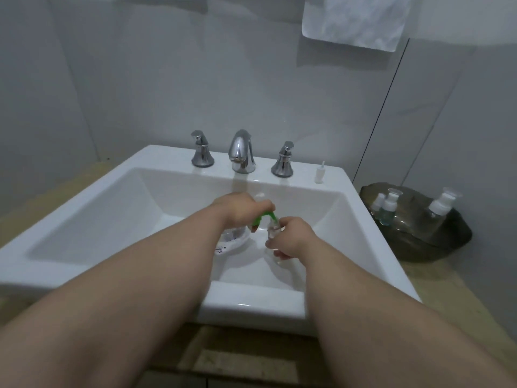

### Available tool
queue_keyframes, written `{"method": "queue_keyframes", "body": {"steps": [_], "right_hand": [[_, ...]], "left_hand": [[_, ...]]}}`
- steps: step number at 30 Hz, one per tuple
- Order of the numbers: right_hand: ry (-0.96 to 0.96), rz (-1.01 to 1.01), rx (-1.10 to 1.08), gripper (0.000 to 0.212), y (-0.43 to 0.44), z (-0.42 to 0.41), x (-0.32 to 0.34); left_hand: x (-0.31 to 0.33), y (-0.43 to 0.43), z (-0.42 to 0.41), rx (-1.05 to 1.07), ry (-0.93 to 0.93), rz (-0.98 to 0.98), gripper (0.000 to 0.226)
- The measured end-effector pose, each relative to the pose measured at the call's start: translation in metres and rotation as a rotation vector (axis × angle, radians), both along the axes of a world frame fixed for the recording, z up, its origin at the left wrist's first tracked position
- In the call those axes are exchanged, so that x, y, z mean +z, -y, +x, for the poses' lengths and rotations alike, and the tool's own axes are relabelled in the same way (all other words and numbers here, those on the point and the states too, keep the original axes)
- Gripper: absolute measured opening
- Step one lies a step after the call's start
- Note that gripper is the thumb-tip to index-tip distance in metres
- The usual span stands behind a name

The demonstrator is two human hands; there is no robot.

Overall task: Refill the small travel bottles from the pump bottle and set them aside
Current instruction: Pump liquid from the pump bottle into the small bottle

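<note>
Beige counter (436, 281): white sink (61, 264), dark bowl (447, 247) at right.

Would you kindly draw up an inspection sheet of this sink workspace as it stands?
Surface: white sink set in a beige countertop; the work is held over the basin.
Job's things: pump bottle, its green spout at the mouth of a clear travel bottle; three white-capped small bottles stand in a dark bowl.
Clutter: small white cap upright on the sink ledge.
Hands: left hand grips the pump bottle; right hand holds the travel bottle.
Cables: nothing seen.
Surroundings: chrome faucet with two handles, grey wall, white towel hanging above.
</note>
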State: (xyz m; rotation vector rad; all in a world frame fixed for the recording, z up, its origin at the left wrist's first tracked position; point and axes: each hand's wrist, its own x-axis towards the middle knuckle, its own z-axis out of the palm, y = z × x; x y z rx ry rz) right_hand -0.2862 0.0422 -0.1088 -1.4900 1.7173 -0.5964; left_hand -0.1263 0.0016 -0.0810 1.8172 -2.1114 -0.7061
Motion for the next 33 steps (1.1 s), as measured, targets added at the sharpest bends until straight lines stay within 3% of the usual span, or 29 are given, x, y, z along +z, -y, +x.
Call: {"method": "queue_keyframes", "body": {"steps": [10, 18, 24, 29, 33], "right_hand": [[0.002, 0.031, 0.034, 0.024, -0.001, 0.001, 0.002], [0.058, 0.093, 0.054, 0.024, -0.005, 0.000, 0.001], [0.009, 0.060, 0.052, 0.017, -0.003, -0.003, 0.001], [0.000, 0.031, 0.017, 0.017, 0.000, -0.003, -0.001], [-0.014, 0.030, 0.009, 0.016, 0.002, -0.002, -0.004]], "left_hand": [[0.001, -0.001, -0.004, 0.002, 0.027, -0.063, 0.058], [0.004, -0.006, -0.005, -0.020, -0.091, -0.011, 0.043], [0.003, -0.006, -0.002, 0.028, 0.020, -0.036, 0.060], [0.001, -0.005, 0.004, -0.010, -0.013, -0.010, 0.074], [0.001, -0.006, 0.008, -0.079, -0.070, 0.012, 0.053]]}}
